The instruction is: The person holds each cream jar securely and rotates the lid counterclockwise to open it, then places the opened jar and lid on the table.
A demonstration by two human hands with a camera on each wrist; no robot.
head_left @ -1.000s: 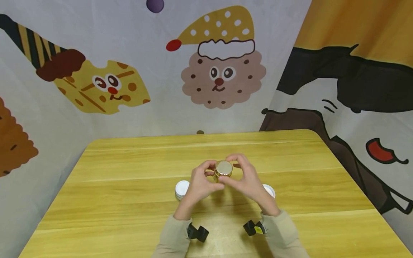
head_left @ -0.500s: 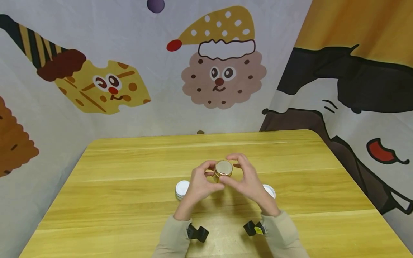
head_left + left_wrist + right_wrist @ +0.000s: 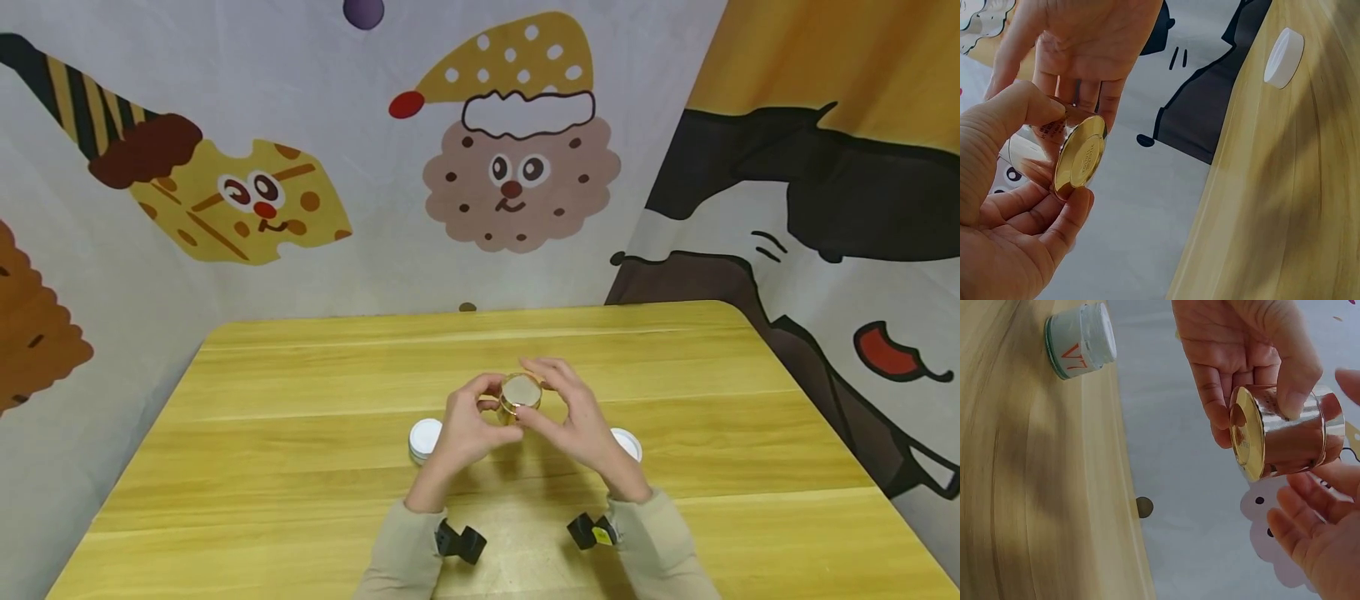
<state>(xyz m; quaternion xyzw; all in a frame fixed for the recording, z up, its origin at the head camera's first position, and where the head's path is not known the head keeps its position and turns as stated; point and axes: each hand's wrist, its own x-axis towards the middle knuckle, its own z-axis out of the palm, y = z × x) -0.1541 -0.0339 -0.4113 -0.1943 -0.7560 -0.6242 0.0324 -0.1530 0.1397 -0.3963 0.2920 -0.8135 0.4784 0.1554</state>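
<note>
A shiny gold jar (image 3: 521, 392) is held above the table. My left hand (image 3: 468, 421) grips it, thumb on its side and fingers round it; its gold base faces the camera in the left wrist view (image 3: 1080, 153). In the head view my right hand (image 3: 581, 425) curves round the other side near the top. In the right wrist view the right fingers (image 3: 1310, 531) look loose, with a gap between a fingertip and the jar's silvery end (image 3: 1333, 428). Whether any right fingertip touches the jar is hard to tell.
A small jar with a white top (image 3: 425, 437) stands left of my left hand; red "V7" marks its side (image 3: 1079, 347). A white round cap (image 3: 627, 443) lies behind my right wrist. The wooden table (image 3: 247, 467) ends at a cartoon-printed cloth (image 3: 390, 275).
The right fingers shift round the top of the gold jar, the index reaching further left and the thumb slightly up and right. The left hand and the jar stay almost still.
</note>
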